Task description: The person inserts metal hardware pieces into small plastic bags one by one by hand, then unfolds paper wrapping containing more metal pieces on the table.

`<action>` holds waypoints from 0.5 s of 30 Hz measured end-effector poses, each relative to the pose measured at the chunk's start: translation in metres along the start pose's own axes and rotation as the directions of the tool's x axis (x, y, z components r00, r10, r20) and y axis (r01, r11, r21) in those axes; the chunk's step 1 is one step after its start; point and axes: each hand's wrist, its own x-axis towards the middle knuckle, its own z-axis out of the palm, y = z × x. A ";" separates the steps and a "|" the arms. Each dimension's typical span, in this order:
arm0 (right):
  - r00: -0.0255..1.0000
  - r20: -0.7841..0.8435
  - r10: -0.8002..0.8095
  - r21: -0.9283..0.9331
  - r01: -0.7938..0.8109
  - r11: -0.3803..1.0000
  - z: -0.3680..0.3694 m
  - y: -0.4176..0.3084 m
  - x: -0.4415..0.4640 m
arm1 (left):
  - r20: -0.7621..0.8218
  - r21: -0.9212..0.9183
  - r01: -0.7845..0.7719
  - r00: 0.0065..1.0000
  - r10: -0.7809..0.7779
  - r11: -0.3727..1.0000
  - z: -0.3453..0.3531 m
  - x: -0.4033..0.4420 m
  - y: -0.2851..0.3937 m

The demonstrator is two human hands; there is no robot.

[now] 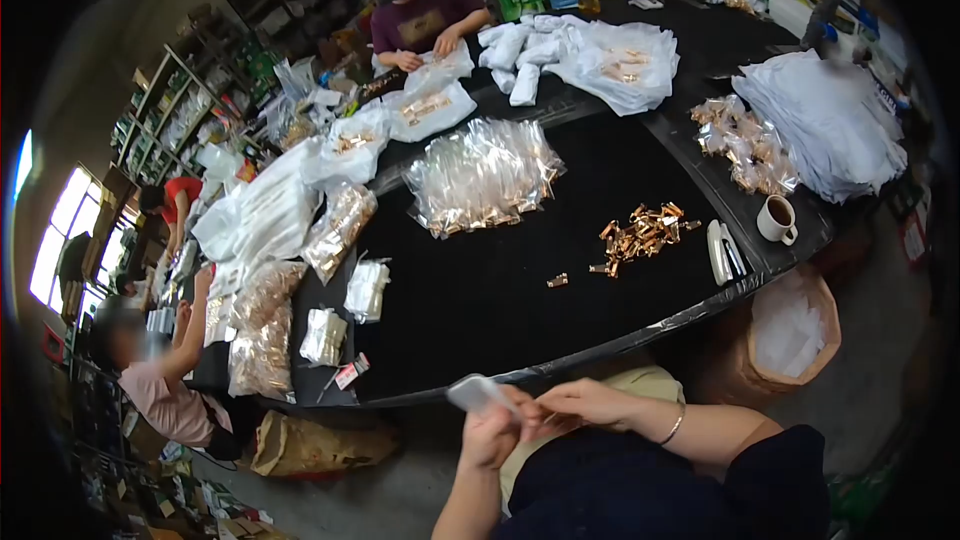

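At the table's near edge my left hand (495, 432) grips a pale, flat, translucent object (478, 393), perhaps a small plastic bag. My right hand (585, 404), with a bracelet at the wrist, meets it with fingers pressed together; what they pinch is too small to tell. Beyond them lies a loose pile of gold-coloured metal pieces (645, 237), with one small group (557, 281) apart from it. Filled clear bags (485, 178) lie in a heap mid-table. Two stacks of small clear bags (367, 291) (324, 337) rest at the left.
Right of the metal pile are a white-and-black object (722, 253), a cup of dark liquid (776, 219) and white sheets (825, 120). A sack (795, 330) stands below the right edge. Co-workers (425, 15) (165, 380) sit across and at left.
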 end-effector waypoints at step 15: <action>0.647 -0.576 -0.500 -0.817 -0.437 0.376 -0.199 0.131 0.034 | -0.060 -0.119 -0.162 0.986 0.156 0.980 0.002 0.016 0.010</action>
